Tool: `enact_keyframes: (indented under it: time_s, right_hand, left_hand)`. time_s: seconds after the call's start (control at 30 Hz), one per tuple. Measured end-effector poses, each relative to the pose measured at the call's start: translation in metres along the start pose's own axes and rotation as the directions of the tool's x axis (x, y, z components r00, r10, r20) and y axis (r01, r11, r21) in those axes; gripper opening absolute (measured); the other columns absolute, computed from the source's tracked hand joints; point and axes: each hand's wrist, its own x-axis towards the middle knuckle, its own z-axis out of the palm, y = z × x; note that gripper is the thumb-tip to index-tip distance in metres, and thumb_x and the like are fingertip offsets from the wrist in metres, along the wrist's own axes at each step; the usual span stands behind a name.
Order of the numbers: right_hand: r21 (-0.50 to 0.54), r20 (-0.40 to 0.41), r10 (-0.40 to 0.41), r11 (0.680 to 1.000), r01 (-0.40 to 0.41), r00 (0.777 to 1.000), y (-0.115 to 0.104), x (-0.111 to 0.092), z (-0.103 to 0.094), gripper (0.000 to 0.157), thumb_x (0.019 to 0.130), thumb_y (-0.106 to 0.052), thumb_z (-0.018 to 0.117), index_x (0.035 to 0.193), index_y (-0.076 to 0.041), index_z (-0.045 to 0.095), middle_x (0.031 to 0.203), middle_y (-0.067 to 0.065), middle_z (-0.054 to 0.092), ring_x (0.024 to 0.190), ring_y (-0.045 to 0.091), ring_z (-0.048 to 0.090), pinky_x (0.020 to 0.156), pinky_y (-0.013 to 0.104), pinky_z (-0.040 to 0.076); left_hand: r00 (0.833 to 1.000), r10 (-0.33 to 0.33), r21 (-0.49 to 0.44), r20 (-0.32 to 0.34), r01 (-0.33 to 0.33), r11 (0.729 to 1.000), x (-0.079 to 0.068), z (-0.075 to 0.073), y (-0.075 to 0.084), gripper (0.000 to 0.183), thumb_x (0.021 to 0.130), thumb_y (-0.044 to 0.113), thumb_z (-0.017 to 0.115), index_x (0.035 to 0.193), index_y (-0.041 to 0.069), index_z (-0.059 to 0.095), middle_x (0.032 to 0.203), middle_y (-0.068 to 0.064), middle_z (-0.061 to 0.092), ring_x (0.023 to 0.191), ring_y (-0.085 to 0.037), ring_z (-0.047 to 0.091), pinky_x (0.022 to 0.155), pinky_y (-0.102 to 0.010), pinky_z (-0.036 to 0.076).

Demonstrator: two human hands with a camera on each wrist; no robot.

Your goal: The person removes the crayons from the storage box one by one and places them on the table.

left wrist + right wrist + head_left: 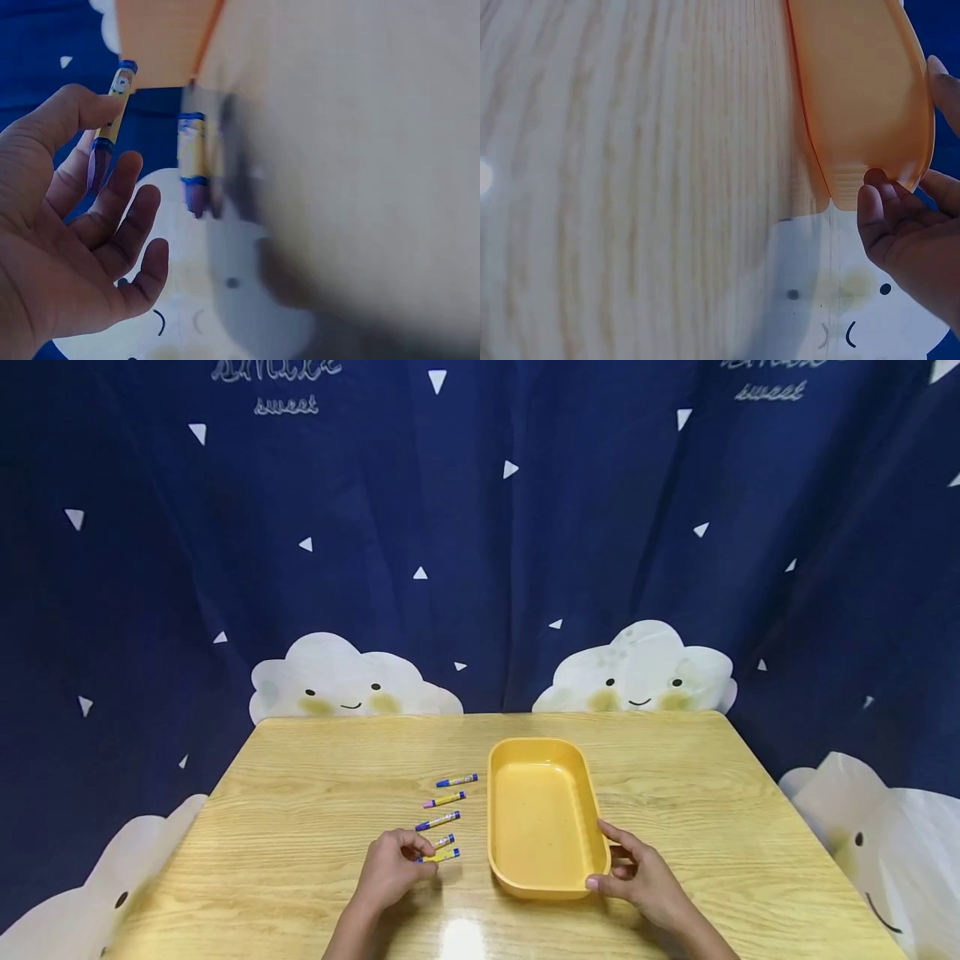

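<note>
In the head view my left hand [396, 866] pinches a yellow-wrapped crayon [450, 855] at the near end of a row. The left wrist view shows this crayon [109, 124] between thumb and forefinger, its dark tip pointing down, while the other fingers curl loosely. Another crayon [193, 154] with blue bands lies beside it on the table. A yellow plastic tray [491, 827] stands right of the row. My right hand [647, 878] grips the tray's near right side, thumb at the near corner and forefinger along the side wall. More crayons [438, 821] lie beyond my left hand.
The light wooden table [315, 793] carries everything, its back edge against a dark blue curtain [480, 527] with white triangles and smiling clouds. Farthest in the row is a blue-tipped crayon [457, 781], with a pink-tipped crayon [444, 800] just nearer.
</note>
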Motion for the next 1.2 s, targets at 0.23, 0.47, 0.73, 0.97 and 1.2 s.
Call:
enact_keyframes:
  time_s: [0.23, 0.47, 0.73, 0.97, 1.2]
  right_hand:
    - [0.006, -0.003, 0.005, 1.0, -0.005, 1.0, 0.0, -0.002, 0.001, 0.084, 0.065, -0.017, 0.074, 0.134, -0.007, 0.027, 0.108, 0.022, 0.05, 0.078, 0.029, 0.055, 0.062, 0.03, 0.047]
    - [-0.005, -0.007, 0.005, 1.0, -0.005, 1.0, -0.001, -0.002, -0.001, 0.083, 0.065, -0.018, 0.074, 0.134, -0.009, 0.028, 0.108, 0.02, 0.05, 0.077, 0.029, 0.054, 0.061, 0.031, 0.047]
    - [0.0, 0.005, -0.001, 1.0, 0.001, 1.0, 0.0, -0.004, -0.002, 0.082, 0.067, -0.017, 0.073, 0.134, -0.007, 0.026, 0.108, 0.02, 0.049, 0.08, 0.029, 0.055, 0.063, 0.031, 0.048]
    - [-0.002, -0.004, -0.007, 1.0, 0.007, 1.0, 0.001, -0.004, -0.003, 0.082, 0.067, -0.015, 0.073, 0.134, -0.007, 0.027, 0.11, 0.021, 0.048, 0.081, 0.03, 0.054, 0.063, 0.031, 0.048]
    - [0.002, 0.009, -0.005, 1.0, 0.005, 1.0, 0.0, -0.004, -0.005, 0.08, 0.069, -0.014, 0.072, 0.134, -0.008, 0.026, 0.112, 0.023, 0.047, 0.083, 0.029, 0.054, 0.063, 0.029, 0.047]
  left_hand:
    - [0.997, -0.069, 0.016, -0.025, 0.069, 0.997, -0.013, 0.005, -0.012, 0.014, 0.056, 0.006, 0.071, 0.065, 0.012, 0.062, 0.066, 0.005, 0.055, 0.06, -0.011, 0.048, 0.055, -0.028, 0.039]
    - [0.991, -0.104, 0.089, -0.086, 0.111, 0.99, -0.013, 0.011, -0.016, 0.015, 0.055, 0.008, 0.072, 0.064, 0.014, 0.063, 0.063, 0.007, 0.056, 0.057, -0.009, 0.048, 0.053, -0.027, 0.038]
    - [0.984, -0.155, 0.173, -0.087, 0.168, 0.971, -0.013, 0.014, -0.012, 0.017, 0.052, 0.012, 0.074, 0.062, 0.018, 0.062, 0.063, 0.01, 0.056, 0.056, -0.008, 0.047, 0.049, -0.027, 0.035]
    - [0.987, -0.144, 0.208, -0.065, 0.154, 0.966, -0.011, 0.013, -0.012, 0.017, 0.051, 0.011, 0.074, 0.062, 0.017, 0.062, 0.068, 0.008, 0.057, 0.058, -0.008, 0.046, 0.05, -0.027, 0.035]
    - [0.991, -0.13, 0.21, -0.027, 0.132, 0.969, -0.009, 0.009, -0.011, 0.018, 0.052, 0.014, 0.076, 0.064, 0.016, 0.062, 0.061, 0.009, 0.054, 0.057, -0.01, 0.045, 0.05, -0.027, 0.034]
